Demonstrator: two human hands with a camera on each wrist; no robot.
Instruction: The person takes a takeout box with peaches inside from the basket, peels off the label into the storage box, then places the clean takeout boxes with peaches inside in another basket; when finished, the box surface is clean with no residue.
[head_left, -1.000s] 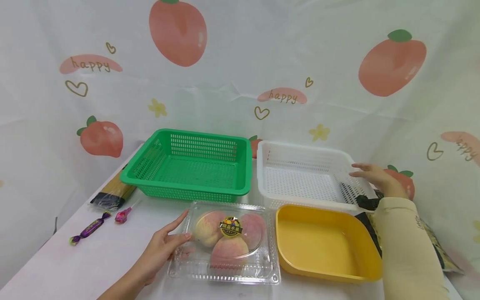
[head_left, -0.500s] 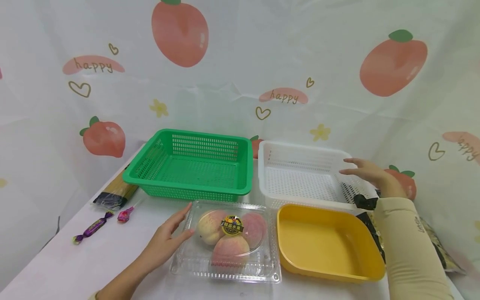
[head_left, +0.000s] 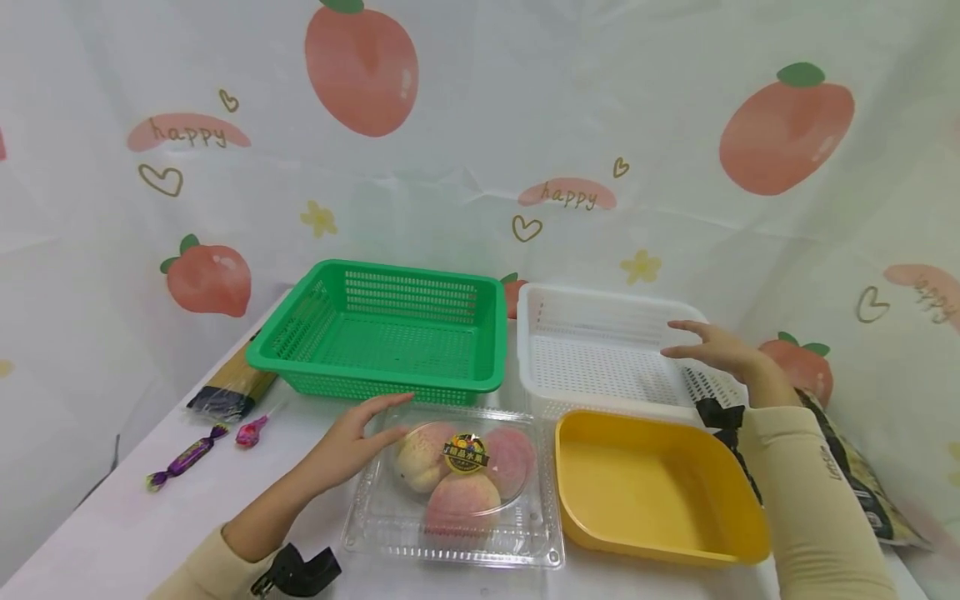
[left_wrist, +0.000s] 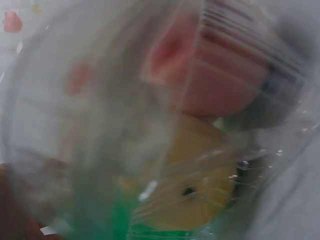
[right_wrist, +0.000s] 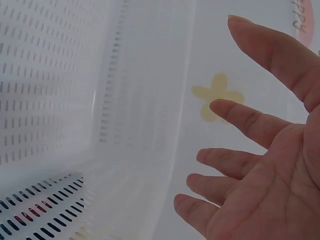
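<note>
Several peaches show through a clear plastic clamshell box with a round black-and-gold label, at the front middle of the table. My left hand is over the box's far left corner in the head view, thumb and forefinger extended and spread. In the left wrist view, clear plastic blurs a pinkish peach and a yellower one. My right hand hovers at the right end of the white basket, fingers spread. The right wrist view shows its bare palm beside the basket wall.
Left of the white basket stands a green basket. A yellow basin sits before the white one, with dark-and-gold bags to its right. Along the left edge lie a purple wrapped candy, a pink lollipop and a plastic-wrapped bundle.
My left hand has moved up and right from the box's left side to over its far corner. My right hand has shifted a little left over the white basket. The box stays about where it was.
</note>
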